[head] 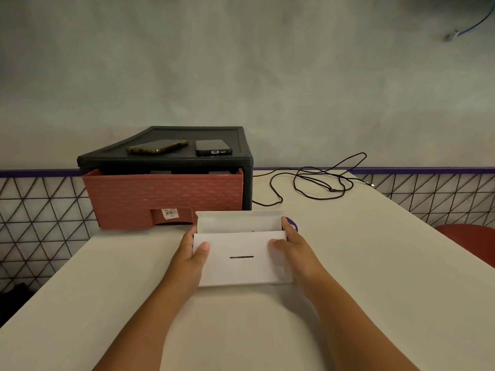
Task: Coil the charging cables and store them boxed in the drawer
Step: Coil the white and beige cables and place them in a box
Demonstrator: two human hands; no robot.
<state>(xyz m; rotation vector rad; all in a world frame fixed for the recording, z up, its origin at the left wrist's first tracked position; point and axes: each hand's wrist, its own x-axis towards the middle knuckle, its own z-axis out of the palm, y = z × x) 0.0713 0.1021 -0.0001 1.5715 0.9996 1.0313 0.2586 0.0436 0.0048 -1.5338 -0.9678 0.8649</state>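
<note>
Both left hand [190,257] and right hand [294,250] clasp a flat cardboard box [241,270].

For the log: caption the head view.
Left hand and right hand grip the open white box; black cables lie uncoiled beyond.

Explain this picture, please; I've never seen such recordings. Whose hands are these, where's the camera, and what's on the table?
There is no machine here: a person works with bare hands. The one picture comes from a camera worn on their head, looking forward and down. The left hand and right hand grip a white box by its ends, thumbs on top; its far flap stands open. It sits on a pale table. Behind it stands a black cabinet with a red drawer, seemingly pulled out a little. A gold-edged phone and a dark phone lie on the cabinet. To the right, a black cable sprawls uncoiled on the table. What the box holds cannot be seen.
</note>
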